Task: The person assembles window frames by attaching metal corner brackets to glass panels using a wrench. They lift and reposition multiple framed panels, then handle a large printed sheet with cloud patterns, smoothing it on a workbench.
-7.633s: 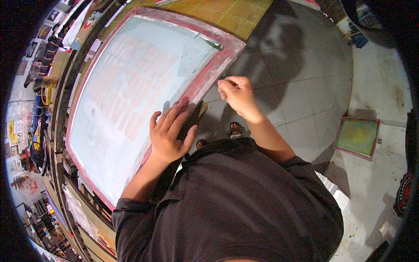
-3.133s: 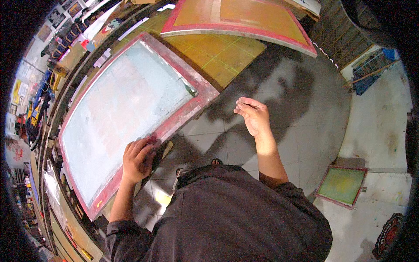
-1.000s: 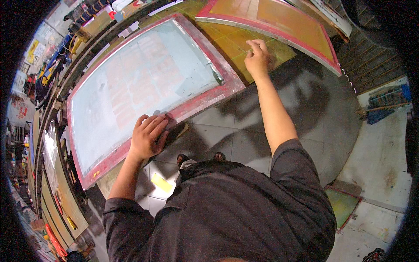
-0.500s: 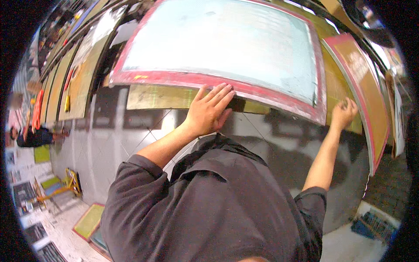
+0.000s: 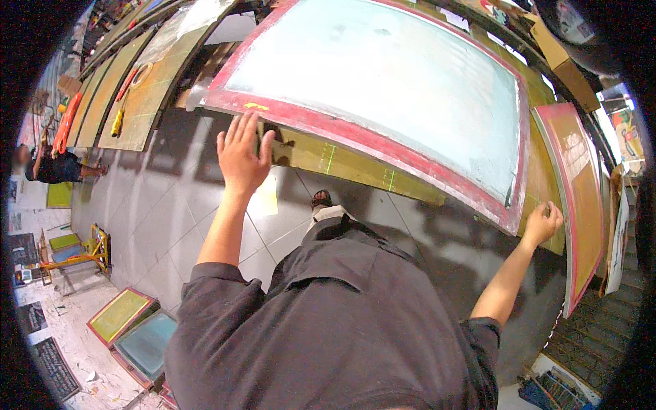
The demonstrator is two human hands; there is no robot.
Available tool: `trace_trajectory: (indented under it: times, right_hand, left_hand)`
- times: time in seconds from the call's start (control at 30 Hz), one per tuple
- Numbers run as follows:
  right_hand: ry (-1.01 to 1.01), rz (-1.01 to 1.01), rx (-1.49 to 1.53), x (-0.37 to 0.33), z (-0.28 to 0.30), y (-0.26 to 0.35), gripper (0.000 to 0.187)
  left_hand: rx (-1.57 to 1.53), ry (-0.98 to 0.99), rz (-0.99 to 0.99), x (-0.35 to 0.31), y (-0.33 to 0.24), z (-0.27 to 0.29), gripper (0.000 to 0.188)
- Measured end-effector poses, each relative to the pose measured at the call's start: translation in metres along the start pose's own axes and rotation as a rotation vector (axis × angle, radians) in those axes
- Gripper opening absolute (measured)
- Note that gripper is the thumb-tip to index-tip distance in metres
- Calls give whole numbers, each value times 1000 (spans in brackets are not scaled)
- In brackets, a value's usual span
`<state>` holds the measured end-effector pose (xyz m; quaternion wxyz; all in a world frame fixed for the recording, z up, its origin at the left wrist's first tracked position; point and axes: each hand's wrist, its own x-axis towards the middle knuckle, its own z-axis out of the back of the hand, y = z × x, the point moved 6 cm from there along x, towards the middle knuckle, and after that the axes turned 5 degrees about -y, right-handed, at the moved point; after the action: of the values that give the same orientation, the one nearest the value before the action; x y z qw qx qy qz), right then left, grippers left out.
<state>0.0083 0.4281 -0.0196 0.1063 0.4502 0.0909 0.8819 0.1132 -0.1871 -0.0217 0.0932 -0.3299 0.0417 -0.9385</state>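
Note:
A large screen-printing frame [image 5: 369, 102], with a pale bluish-white mesh and a red-taped border, lies tilted across a yellowish board [image 5: 321, 156]. Close to the frame's front left edge, beside a small yellow mark, my left hand [image 5: 244, 152] is open with its fingers stretched out. Whether its fingertips touch the rim I cannot tell. My right hand [image 5: 544, 224] is just right of the frame's near right corner, above the board. Its fingers are curled together in a pinch; what they hold, if anything, is hidden.
A second red-edged screen [image 5: 577, 198] leans at the right. Further boards [image 5: 147, 89] stretch along the left, bearing an orange-handled tool and a tape roll. Smaller screens [image 5: 147, 342] rest on the floor at lower left. Another person [image 5: 58, 166] is at the far left.
My left hand has slid leftward along the frame's front edge, its fingers now spread wider. My right hand appears lower in the view, still curled. The view itself has shifted.

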Motion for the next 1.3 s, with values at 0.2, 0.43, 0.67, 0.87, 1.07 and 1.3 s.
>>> trace_trajectory:
  times: [0.2,0.43,0.67,0.87,1.07,1.3]
  right_hand:
    - [1,-50,-22,-1,-1,-6,18]
    - [-43,-145,187,-2,-5,-14,14]
    - [44,-281,273,7,-1,-9,20]
    - [531,-660,362,7,-31,97,37]
    - [746,-713,73,16,-46,109,70]
    - [379,-649,-170,2,-29,99,59]
  left_hand:
    - [23,51,191,1,62,-14,46]
    - [132,88,228,47,104,-32,52]
    - [-388,221,441,96,151,-56,29]
    - [-920,527,716,110,192,-85,15]
    - [-1443,621,1037,106,195,-142,32]
    - [-1661,478,594,130,216,-196,29]
